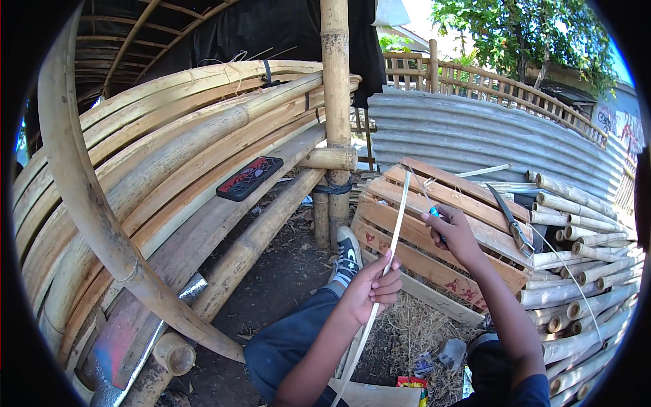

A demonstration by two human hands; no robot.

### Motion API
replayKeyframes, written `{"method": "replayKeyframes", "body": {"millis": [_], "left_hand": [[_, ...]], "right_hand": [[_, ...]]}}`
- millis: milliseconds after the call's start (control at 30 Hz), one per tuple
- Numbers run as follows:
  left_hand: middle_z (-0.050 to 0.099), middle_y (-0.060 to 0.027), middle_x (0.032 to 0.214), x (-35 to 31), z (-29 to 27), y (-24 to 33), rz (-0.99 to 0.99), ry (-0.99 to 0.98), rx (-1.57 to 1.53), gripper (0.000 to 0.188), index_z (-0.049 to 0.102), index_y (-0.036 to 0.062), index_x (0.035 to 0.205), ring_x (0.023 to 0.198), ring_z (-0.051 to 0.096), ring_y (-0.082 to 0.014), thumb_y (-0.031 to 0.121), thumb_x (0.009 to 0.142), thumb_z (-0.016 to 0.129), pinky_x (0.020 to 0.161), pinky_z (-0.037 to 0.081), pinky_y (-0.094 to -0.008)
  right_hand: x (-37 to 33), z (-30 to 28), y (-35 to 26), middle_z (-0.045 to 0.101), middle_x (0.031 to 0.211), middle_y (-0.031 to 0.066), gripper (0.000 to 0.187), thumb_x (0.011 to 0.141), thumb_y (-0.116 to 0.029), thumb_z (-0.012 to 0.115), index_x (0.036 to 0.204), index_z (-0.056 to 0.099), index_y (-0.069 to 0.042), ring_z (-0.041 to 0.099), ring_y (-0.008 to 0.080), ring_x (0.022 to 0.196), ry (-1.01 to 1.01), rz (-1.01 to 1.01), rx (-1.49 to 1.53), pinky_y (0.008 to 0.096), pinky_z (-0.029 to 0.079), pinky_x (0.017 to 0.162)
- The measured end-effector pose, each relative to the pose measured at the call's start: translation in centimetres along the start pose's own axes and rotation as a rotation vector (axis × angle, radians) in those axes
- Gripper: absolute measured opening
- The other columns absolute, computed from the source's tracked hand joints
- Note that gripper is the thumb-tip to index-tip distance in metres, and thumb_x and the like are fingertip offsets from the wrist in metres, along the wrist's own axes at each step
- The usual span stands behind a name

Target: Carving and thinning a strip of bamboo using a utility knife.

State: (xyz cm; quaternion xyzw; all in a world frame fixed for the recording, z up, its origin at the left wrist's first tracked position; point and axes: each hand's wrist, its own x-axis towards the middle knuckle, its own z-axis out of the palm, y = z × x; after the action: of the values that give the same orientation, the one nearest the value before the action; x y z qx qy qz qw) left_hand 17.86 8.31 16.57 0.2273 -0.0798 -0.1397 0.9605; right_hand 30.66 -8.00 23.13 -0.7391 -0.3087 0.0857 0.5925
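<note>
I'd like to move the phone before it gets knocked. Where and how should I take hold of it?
Probably best across its middle, by the two long edges. Come from above and the right: the phone lies flat, patterned side up, lengthwise along the plank, with stacked bamboo on the left and more open space on the right.
</note>
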Motion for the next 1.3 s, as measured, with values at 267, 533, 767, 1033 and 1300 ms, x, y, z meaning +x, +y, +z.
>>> {"method": "replayKeyframes", "body": {"millis": [267, 533, 767, 1033, 1300], "left_hand": [[0.024, 0.0067, 0.049, -1.6, -2.0, -1.6, -0.074, -0.008, -0.123, 0.03, 0.042, 0.0076, 0.085, 0.039, 0.021, -0.0019, 0.033, 0.1, 0.038, 0.034, 0.018, -0.0163], [0.023, 0.0067, 0.05, -1.8, -2.6, -2.1, -0.099, -0.019, -0.077, 0.033, 0.046, 0.0067, 0.087, 0.04, 0.02, -0.0024, 0.035, 0.1, 0.037, 0.034, 0.016, -0.0169], [0.023, 0.0074, 0.05, -3.0, -2.7, -3.4, -0.1, 0.061, 0.027, 0.031, 0.045, 0.0079, 0.085, 0.04, 0.021, -0.0017, 0.034, 0.1, 0.037, 0.035, 0.016, -0.0174], [0.021, 0.0071, 0.052, -5.1, -5.6, -6.0, -0.19, 0.223, 0.082, 0.031, 0.048, 0.0075, 0.094, 0.042, 0.019, -0.0021, 0.035, 0.1, 0.035, 0.036, 0.014, -0.0189], [0.022, 0.007, 0.055, -5.2, -5.4, -6.5, -0.166, 0.239, 0.234, 0.029, 0.049, 0.0087, 0.095, 0.044, 0.02, -0.0016, 0.034, 0.1, 0.036, 0.038, 0.014, -0.0184]], "right_hand": [[-2.2, 0.7, 0.5, 0.038, 0.051, 0.0034, 0.052, 0.089, -0.041, 0.057, 0.064, 0.05, 0.004, 0.037, 0.0095, 0.051, -0.012, -0.113, -0.395, 0.0313, 0.031, 0.048], [-2.6, 2.0, -0.1, 0.045, 0.05, 0.0201, 0.054, 0.092, -0.043, 0.05, 0.068, 0.058, 0.004, 0.049, 0.036, 0.049, -0.104, -0.177, -0.714, 0.043, 0.039, 0.053], [-3.7, 2.1, 1.3, 0.045, 0.049, 0.0195, 0.054, 0.092, -0.045, 0.049, 0.067, 0.057, 0.002, 0.051, 0.0371, 0.05, -0.17, -0.169, -0.677, 0.0434, 0.041, 0.053], [-7.0, 2.6, 4.9, 0.048, 0.05, 0.0196, 0.053, 0.092, -0.045, 0.048, 0.07, 0.056, 0.002, 0.054, 0.0385, 0.054, -0.355, -0.024, -0.65, 0.0443, 0.043, 0.056], [-7.3, 2.8, 6.6, 0.051, 0.054, 0.0212, 0.051, 0.093, -0.044, 0.047, 0.073, 0.057, 0.002, 0.056, 0.0403, 0.057, -0.419, -0.026, -0.68, 0.046, 0.045, 0.059]]}}
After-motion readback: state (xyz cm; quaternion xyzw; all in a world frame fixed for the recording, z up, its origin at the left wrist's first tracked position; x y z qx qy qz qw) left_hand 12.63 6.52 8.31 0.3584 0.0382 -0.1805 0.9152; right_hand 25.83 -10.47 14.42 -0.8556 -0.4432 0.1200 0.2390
